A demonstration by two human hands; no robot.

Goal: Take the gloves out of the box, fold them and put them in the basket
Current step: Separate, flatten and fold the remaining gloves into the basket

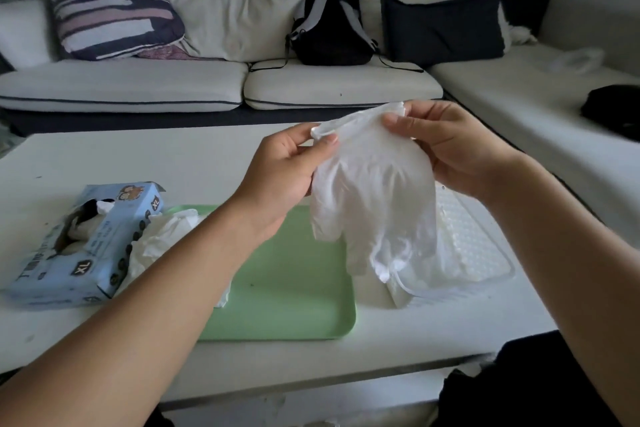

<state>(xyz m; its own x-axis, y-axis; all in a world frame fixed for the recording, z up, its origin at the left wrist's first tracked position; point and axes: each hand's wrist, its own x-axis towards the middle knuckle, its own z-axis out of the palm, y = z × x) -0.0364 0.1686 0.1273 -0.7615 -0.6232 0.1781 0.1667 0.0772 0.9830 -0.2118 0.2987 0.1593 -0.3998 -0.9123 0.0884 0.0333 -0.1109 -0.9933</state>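
A: Starting close in, what do the hands have?

B: Both are lifted above the white low table (214,163). The left hand (284,166) pinches the cuff edge of a thin white disposable glove (374,198) between thumb and forefinger; the right hand (446,146) pinches the other side of the cuff, its remaining fingers curled behind. The glove hangs open, fingers down, unfolded.

A: So how far along is it?

B: I'd judge early to middle. This glove is out of the box but not yet folded. Under it, the pale green flat plastic tray (294,281) carries a crumpled heap of white gloves (162,236) at its left end, beside the light blue cardboard glove box (86,246), which lies torn open with more inside. The white perforated plastic basket (474,246) sits to the right; whether it holds folded gloves I cannot tell.

A: Room to work?

B: The tray's right half is bare, good for folding. The basket stands near the table's right edge, so placing needs care. Beyond, the table is open up to the white cushioned sofa (339,83).
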